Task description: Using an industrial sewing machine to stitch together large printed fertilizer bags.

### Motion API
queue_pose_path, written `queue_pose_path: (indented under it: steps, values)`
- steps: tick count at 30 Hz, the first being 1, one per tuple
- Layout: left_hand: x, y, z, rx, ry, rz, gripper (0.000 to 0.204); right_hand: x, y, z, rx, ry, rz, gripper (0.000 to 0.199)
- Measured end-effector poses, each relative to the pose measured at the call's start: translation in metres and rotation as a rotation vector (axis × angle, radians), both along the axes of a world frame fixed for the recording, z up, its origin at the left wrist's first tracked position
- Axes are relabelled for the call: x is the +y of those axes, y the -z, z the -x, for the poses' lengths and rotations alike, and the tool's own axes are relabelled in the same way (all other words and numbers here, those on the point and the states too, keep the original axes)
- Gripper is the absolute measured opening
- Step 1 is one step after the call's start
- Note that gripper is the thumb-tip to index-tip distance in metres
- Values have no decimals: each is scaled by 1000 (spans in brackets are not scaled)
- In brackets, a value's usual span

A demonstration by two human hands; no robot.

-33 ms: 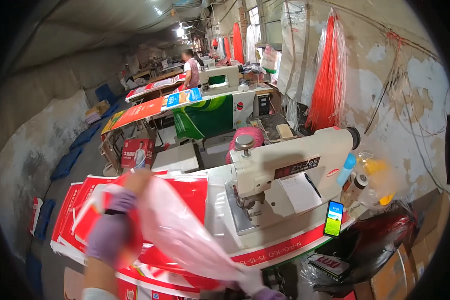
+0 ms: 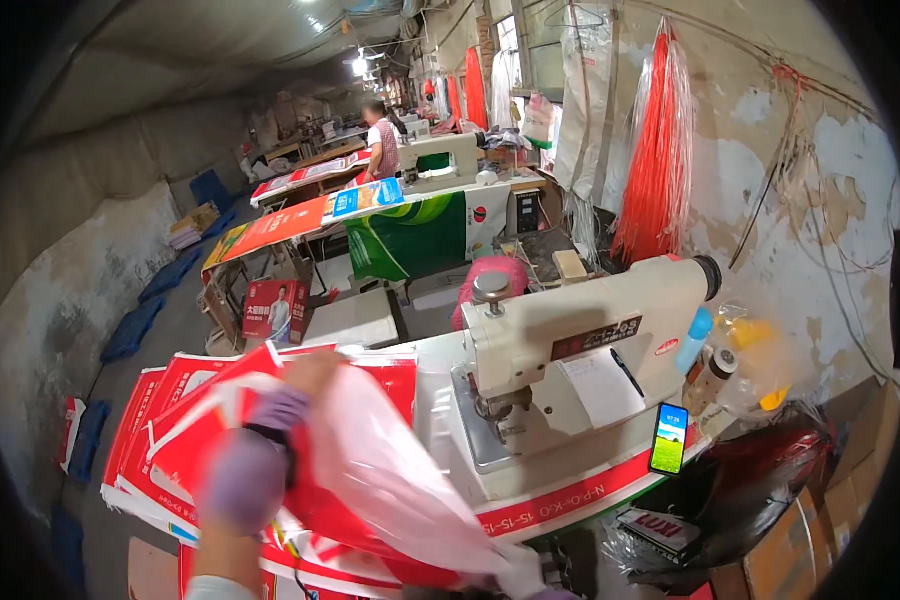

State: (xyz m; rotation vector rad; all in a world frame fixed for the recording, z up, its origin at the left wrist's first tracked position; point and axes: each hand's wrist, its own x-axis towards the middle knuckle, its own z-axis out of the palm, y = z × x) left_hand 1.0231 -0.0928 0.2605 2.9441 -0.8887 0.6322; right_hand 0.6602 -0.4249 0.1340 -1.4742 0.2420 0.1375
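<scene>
My left hand [image 2: 270,440], in a purple glove and blurred, is raised over a stack of red and white printed sacks [image 2: 165,400]. It grips the top of a translucent pinkish plastic bag [image 2: 390,480] that slopes down to the right. Only a purple sliver of my right hand [image 2: 552,593] shows at the lower edge, at the bag's low end; its grip is hidden. A cream sewing machine [image 2: 580,335] stands just right of the bag on a white table [image 2: 570,497] with a red band.
A phone [image 2: 669,438] with a lit screen leans at the table's right edge, near a blue bottle [image 2: 698,338]. Red strands [image 2: 660,150] hang on the peeling wall. Dark bags [image 2: 760,480] lie lower right. A person [image 2: 381,135] works at far tables.
</scene>
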Motion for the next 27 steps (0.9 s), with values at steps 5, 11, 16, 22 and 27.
queue_pose_path:
  steps: [5,11,16,22,27]
  values:
    - [-170,89,-13,267,429,-43,37,-58,64,69,170,257,-211,39]
    - [-204,79,-34,658,345,292,28,-75,-12,71,-82,399,293,36]
    - [-190,112,-32,598,502,362,24,-105,-13,70,-388,1,1167,45]
    - [-206,66,16,343,304,-166,28,-104,30,74,-137,53,650,36]
    - [-204,92,-5,384,694,-99,23,-110,31,130,63,-75,649,29]
